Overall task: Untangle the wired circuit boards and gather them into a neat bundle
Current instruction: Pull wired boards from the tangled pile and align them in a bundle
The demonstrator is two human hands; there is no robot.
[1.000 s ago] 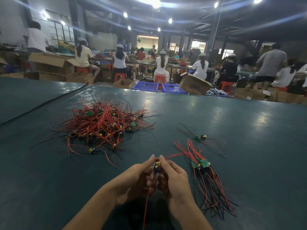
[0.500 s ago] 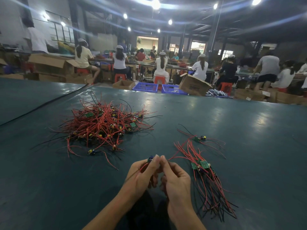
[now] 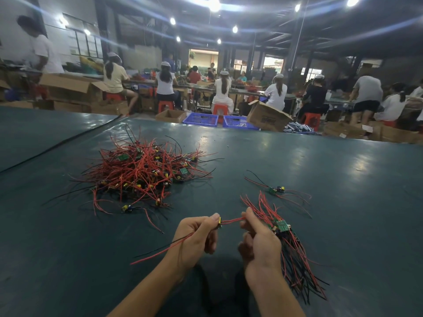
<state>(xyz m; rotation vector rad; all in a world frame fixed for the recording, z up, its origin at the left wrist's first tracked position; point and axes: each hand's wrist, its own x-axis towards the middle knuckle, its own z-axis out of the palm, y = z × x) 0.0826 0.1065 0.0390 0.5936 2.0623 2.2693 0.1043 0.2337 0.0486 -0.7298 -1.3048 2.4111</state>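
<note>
Left hand: the left hand (image 3: 196, 235) is held low over the desk, near its front edge. Its grip is clamped, thumb tip against curled fingers, on a small wired circuit board with a yellow part (image 3: 219, 222).
Right hand: the right hand (image 3: 259, 245) is just beside the left. Its grip is together, thumb and forefinger pinching the board's red leads (image 3: 231, 220), and the other fingers are curled.
Held leads: the red leads span the gap between the two hands. One red and one black trailing lead (image 3: 160, 250) run out of the left hand toward the lower left.
Sorted bundle: a loose bundle of green boards with red and black wires (image 3: 282, 226) lies just right of the right hand and is partly hidden by it. Its boards are at the far end and its wires fan toward the lower right. Whether it touches the hand cannot be told.
Tangled pile: a heap of red-wired boards (image 3: 146, 172) sits left of centre, well apart from both hands.
Lone board: a single green board with thin leads (image 3: 275, 189) lies beyond the bundle, apart from it.
Desk: the dark green desk (image 3: 343, 179) carries all of the above.
Background: people sit on red stools (image 3: 219, 109) among cardboard boxes (image 3: 267, 115) and blue plastic crates (image 3: 201, 118).
</note>
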